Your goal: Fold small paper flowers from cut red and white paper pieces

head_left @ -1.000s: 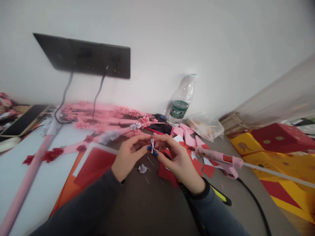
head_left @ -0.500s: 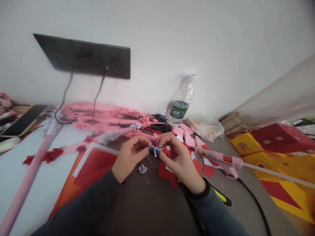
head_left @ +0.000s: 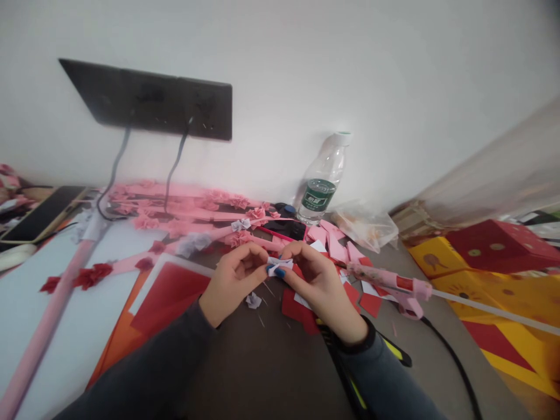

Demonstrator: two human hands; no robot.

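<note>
fine paper folding above the middle of the grey-brown table (head_left: 262, 373)

by the table's left edge, a long pink paper-wrapped pole (head_left: 52, 315) slants over large pale sheets (head_left: 21, 315), with crumpled dark red paper flowers (head_left: 94, 275) just right of it. next comes a flat translucent red sheet (head_left: 170, 297). then the left hand (head_left: 234, 283), its thumb and fingers pinched together on a small folded white paper piece (head_left: 285, 263); on the table below, just right of that hand, lies a small pale paper flower (head_left: 253, 300). the folded piece is held up, clear of the surface, between both sets of fingertips. on its other side the right hand (head_left: 321, 289) also clamps it, thumb in front; its exact creases are too small to tell. a clear plastic bottle with a green label (head_left: 321, 192) stands at the back edge. farther right lie red paper scraps (head_left: 371, 304) and a pink glue gun (head_left: 389, 280), near the right edge.

the step in hand looks like creasing or shaping the piece; the next move probably calls for light, even thumb pressure, lest the thin paper slip or crumple.
</note>
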